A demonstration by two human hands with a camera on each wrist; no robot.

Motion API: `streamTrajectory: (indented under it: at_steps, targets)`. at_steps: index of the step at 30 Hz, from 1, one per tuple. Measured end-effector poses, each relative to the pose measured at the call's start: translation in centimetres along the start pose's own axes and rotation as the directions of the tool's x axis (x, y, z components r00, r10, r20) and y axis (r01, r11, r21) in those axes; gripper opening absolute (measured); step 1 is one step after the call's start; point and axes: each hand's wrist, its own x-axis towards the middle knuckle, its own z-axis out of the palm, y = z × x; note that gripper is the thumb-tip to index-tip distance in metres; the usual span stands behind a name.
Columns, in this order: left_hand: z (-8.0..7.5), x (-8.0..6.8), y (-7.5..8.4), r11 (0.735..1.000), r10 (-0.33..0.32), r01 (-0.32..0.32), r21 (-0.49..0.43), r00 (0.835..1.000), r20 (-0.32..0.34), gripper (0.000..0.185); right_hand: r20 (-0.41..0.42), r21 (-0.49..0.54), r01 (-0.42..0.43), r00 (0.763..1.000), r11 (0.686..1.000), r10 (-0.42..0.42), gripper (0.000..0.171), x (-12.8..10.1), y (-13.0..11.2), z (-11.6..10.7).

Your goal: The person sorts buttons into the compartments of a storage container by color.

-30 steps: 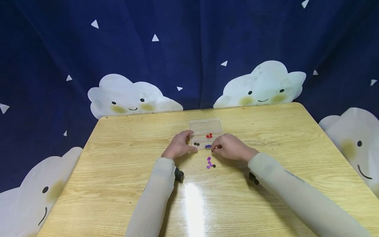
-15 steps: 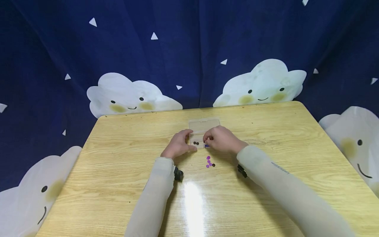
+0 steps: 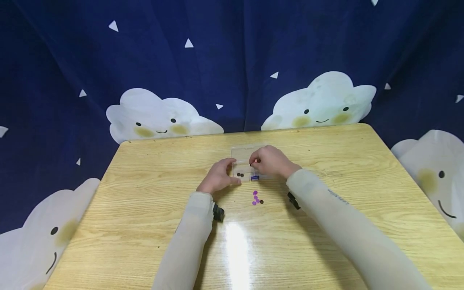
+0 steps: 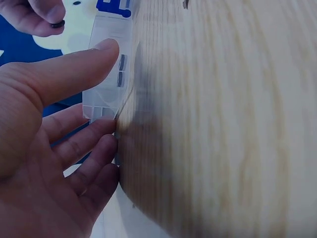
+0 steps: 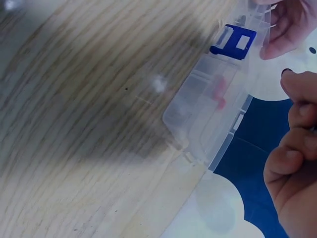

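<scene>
A clear plastic box [image 3: 246, 169] with a blue latch [image 5: 234, 42] stands on the table with its lid raised at the back. My left hand [image 3: 217, 176] grips the box's left end, thumb at the front wall and fingers round the end and back. Above the box, my right hand [image 3: 272, 161] pinches a small black disc [image 4: 58, 24] between thumb and fingertip. Black discs [image 3: 240, 175] lie in the left compartment. Red pieces [image 5: 220, 94] show through the front wall in the right wrist view; in the head view the right hand mostly hides them.
Several purple discs [image 3: 255, 197] and a black disc [image 3: 262, 201] lie on the wooden table [image 3: 145, 201] in front of the box. A dark blue curtain [image 3: 224, 60] with clouds hangs behind the table's far edge.
My right hand has moved from the box's front edge up and back over the box, carrying the black disc. The left hand keeps its place on the box.
</scene>
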Motion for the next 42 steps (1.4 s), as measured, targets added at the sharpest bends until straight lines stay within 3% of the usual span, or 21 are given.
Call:
streamTrajectory:
  at_steps: [14,23,42]
  targets:
    - [0.0,-0.1,-0.3,1.000,-0.009,0.009,0.016,1.000,-0.004,0.079,0.044,0.017,0.017,0.999,1.000,-0.018,0.013,0.7,-0.8,0.7]
    - [0.7,0.3,0.3,1.000,0.016,-0.016,-0.012,1.000,0.021,0.078,0.017,0.016,0.008,1.000,1.000,-0.008,0.012,0.0,-0.2,0.5]
    - [0.0,0.0,0.0,1.000,-0.008,0.008,-0.008,1.000,0.004,0.078,0.045,0.018,-0.002,0.999,1.000,0.001,0.013,1.0,-0.7,1.3]
